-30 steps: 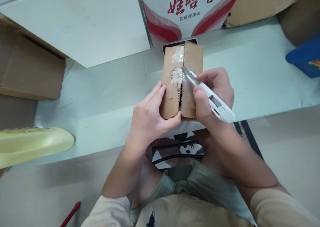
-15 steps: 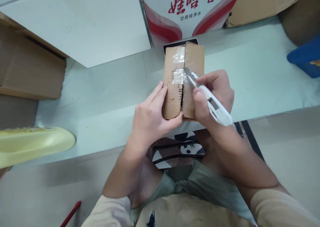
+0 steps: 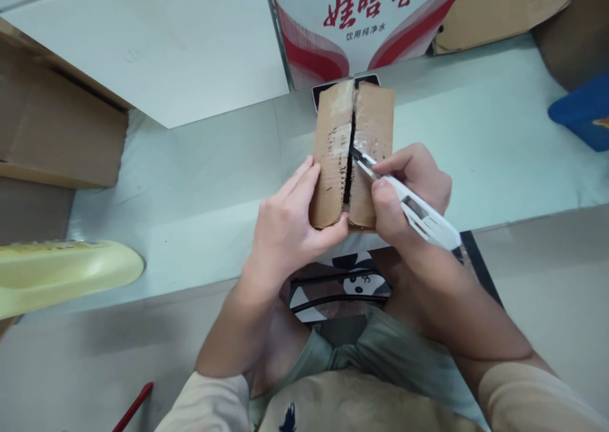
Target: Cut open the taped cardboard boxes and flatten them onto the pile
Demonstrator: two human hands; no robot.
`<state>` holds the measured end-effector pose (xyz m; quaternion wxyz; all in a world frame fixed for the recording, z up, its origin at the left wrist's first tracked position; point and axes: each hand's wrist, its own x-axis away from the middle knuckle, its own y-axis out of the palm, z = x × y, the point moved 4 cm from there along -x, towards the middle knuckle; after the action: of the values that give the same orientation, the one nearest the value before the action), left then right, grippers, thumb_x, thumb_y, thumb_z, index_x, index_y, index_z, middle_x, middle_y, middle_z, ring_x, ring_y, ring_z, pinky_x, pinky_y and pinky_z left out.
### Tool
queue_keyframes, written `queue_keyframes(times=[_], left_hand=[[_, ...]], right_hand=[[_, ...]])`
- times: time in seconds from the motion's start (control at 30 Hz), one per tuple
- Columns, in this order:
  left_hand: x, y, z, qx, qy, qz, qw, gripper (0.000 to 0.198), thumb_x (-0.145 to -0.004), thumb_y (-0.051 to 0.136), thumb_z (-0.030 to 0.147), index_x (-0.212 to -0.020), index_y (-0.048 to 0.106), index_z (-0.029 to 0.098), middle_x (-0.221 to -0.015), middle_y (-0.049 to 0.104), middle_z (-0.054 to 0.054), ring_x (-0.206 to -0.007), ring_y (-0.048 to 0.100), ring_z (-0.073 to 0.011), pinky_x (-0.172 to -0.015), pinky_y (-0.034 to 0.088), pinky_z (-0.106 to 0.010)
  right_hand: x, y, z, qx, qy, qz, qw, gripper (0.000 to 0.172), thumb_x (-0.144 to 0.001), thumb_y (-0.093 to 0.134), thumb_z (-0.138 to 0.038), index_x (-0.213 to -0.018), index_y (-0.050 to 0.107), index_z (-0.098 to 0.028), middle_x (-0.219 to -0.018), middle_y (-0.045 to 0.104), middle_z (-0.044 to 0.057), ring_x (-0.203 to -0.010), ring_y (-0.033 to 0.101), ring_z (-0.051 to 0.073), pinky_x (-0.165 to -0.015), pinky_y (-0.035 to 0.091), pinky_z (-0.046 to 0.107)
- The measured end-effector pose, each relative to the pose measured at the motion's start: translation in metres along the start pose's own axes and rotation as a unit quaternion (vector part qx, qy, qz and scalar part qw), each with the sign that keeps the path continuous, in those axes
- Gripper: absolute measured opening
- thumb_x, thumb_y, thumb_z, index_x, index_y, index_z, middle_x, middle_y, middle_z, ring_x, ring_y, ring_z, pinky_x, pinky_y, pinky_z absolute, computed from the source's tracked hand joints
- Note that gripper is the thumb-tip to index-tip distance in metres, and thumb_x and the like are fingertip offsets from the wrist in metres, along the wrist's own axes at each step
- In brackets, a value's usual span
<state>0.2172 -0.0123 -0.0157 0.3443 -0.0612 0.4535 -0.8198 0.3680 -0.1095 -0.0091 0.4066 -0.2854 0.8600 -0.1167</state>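
Observation:
A small cardboard box (image 3: 330,178) stands near the front edge of the pale table, with clear tape on its top and a dark gap between its two flaps. My left hand (image 3: 290,219) grips the box's left side and near corner, thumb on the near edge. My right hand (image 3: 412,194) is closed around a white utility knife (image 3: 431,222). The knife's tip is at the gap, about the middle of the box top. A dark flat object (image 3: 321,96) shows partly behind the box.
Behind stand a white panel (image 3: 166,45) and a white-and-red carton (image 3: 352,45). Brown boxes (image 3: 61,121) and a yellow container (image 3: 71,273) are at the left. A blue container (image 3: 583,111) and cut cardboard (image 3: 485,13) are at the right.
The gap between the flaps is wider and now runs through the taped part. The knife tip has moved slightly toward me, and my right hand has shifted a little right and nearer.

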Motion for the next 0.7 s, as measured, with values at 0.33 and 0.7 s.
queue_keyframes(times=[0.33, 0.7], left_hand=[[-0.004, -0.013, -0.008, 0.171, -0.056, 0.082, 0.98, 0.042, -0.087, 0.057, 0.035, -0.122, 0.071, 0.016, -0.106, 0.079, -0.005, -0.087, 0.075, -0.02, -0.07, 0.063, -0.029], [-0.017, 0.007, -0.106, 0.377, -0.297, 0.311, 0.821, 0.034, -0.077, 0.059, 0.036, -0.108, 0.057, 0.023, -0.101, 0.07, -0.006, -0.086, 0.07, -0.0175, -0.069, 0.057, -0.027]], right_hand=[[0.004, -0.003, 0.005, -0.025, 0.039, 0.096, 0.994, 0.026, -0.1, 0.053, -0.053, -0.105, 0.056, -0.028, -0.078, 0.051, -0.002, -0.059, 0.053, 0.014, -0.057, 0.048, 0.032], [0.018, 0.024, 0.108, 0.018, 0.175, -0.006, 0.984, 0.031, -0.095, 0.052, -0.043, -0.119, 0.045, -0.024, -0.09, 0.058, 0.003, -0.076, 0.061, 0.02, -0.077, 0.055, 0.041]])
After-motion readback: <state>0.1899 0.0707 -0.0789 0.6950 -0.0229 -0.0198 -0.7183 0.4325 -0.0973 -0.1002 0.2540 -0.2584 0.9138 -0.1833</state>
